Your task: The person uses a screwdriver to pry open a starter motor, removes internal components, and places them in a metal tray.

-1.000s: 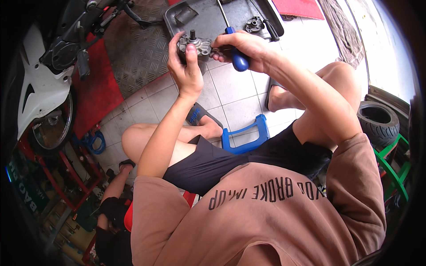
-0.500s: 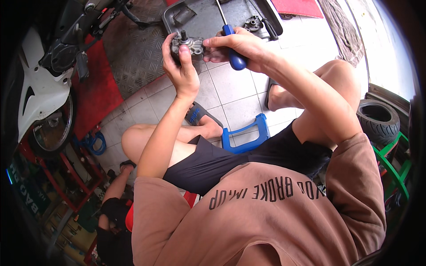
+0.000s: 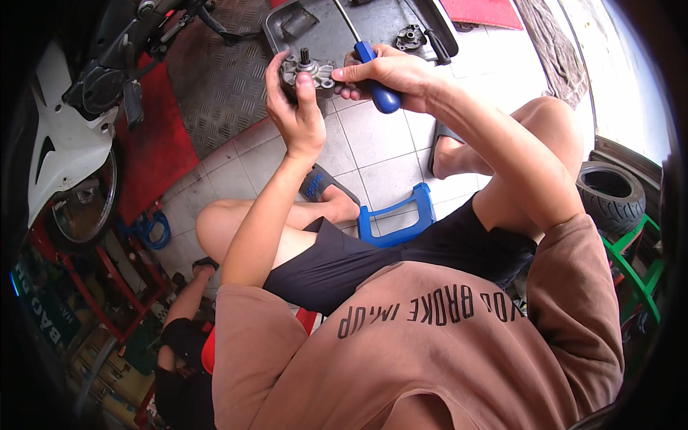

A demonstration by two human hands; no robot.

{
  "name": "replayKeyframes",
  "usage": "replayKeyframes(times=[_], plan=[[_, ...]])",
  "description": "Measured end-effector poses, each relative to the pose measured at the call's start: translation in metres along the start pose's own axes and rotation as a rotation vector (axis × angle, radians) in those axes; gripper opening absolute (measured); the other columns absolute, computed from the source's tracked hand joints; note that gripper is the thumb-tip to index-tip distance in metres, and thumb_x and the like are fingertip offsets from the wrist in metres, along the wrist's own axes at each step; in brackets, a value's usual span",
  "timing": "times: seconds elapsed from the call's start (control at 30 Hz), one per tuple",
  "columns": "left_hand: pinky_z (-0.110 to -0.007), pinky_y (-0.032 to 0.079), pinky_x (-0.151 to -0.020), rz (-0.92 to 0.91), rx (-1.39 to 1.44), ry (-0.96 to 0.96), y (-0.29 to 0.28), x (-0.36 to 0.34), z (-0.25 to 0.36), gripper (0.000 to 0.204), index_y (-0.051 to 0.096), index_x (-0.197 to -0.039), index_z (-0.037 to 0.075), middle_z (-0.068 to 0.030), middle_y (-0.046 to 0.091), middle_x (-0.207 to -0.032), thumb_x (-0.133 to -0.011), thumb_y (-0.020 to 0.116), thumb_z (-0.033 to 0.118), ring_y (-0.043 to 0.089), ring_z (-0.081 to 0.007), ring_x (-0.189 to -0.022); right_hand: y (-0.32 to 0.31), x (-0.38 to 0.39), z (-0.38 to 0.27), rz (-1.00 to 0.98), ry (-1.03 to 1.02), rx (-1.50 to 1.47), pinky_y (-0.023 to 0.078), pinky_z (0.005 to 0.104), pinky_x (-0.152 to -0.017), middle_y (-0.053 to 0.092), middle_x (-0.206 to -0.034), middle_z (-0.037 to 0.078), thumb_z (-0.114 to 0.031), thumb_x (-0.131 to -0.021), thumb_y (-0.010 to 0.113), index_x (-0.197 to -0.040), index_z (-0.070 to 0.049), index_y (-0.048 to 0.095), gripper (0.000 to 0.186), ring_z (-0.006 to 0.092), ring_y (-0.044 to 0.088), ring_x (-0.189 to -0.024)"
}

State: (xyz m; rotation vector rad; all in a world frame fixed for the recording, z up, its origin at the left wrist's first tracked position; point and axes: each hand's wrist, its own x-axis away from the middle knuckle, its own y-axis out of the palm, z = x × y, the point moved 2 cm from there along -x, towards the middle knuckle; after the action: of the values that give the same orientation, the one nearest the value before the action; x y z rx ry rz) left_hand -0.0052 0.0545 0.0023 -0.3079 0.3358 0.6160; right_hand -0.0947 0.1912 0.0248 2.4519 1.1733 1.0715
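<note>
My left hand (image 3: 295, 118) is closed around a starter motor (image 3: 309, 72), a grey metal body with a splined shaft pointing up. The thumb presses on its front face and the fingers wrap the far side. In my right hand (image 3: 390, 75), a screwdriver (image 3: 385, 99) with a blue handle lies across the palm, its long shank pointing away over the tray. The right thumb and fingertips reach the motor's right edge, at a mounting lug. Whether they pinch some small part there is too small to tell.
Beyond my hands lies a grey metal tray (image 3: 276, 44) holding a round metal part (image 3: 410, 37) and a black-handled tool (image 3: 437, 47). A motorbike (image 3: 64, 143) stands at left. Between my legs is a blue plastic stool (image 3: 394, 233). Tyres (image 3: 609, 193) stack at right; another person (image 3: 188, 337) is at lower left.
The starter motor and my left hand have shifted slightly right and turned a little. My right fingertips have curled in closer at its edge, with the screwdriver's shank swinging slightly left.
</note>
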Motion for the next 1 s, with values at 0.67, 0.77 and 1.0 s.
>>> replayKeyframes(times=[0.67,0.77,1.0], plan=[[-0.029,0.049,-0.057,0.121,0.294,-0.511,-0.024,-0.019,-0.028,0.038,0.057,-0.095,0.002,-0.0050,0.060,-0.079,-0.100,0.041,0.035,0.057,-0.0131,-0.063,-0.182,-0.025,0.026,0.959,-0.082,1.354,0.050,0.0447,-0.074,0.065,-0.080,0.026,-0.025,-0.080,0.058,-0.096,0.004,0.064,0.033,0.0370,0.066,-0.078],[-0.030,0.050,-0.053,0.138,0.342,-0.590,-0.022,-0.025,-0.027,0.042,0.055,-0.088,0.005,-0.0059,0.060,-0.071,-0.099,0.039,0.042,0.058,-0.0159,-0.054,-0.189,-0.017,0.024,1.003,0.025,1.443,0.050,0.0461,-0.079,0.065,-0.086,0.027,-0.025,-0.079,0.058,-0.097,0.003,0.062,0.033,0.0393,0.065,-0.085],[-0.035,0.052,-0.056,-0.047,0.672,-1.071,-0.016,-0.018,-0.027,0.064,0.056,-0.094,0.004,-0.0097,0.060,-0.073,-0.093,0.027,0.061,0.061,-0.0218,-0.059,-0.216,-0.026,0.034,1.010,-0.018,1.446,0.050,0.0435,-0.083,0.066,-0.089,0.025,-0.023,-0.075,0.062,-0.098,0.002,0.060,0.034,0.0376,0.065,-0.089]])
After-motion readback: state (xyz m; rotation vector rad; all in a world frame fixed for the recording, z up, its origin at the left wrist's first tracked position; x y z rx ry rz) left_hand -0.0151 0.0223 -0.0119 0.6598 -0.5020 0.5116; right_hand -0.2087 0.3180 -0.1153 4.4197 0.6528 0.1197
